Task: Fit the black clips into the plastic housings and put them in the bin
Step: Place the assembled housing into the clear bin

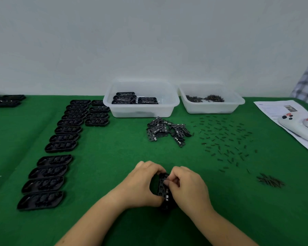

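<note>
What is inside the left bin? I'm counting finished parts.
The left bin holds black housings stacked at its back left, about five showing. The rest of its floor is bare. Any housing beneath the stacks is covered, so the exact count is unsure.

A plain pale wall (149, 38) rises behind a table covered in green felt cloth (114, 148), evenly lit.
</note>
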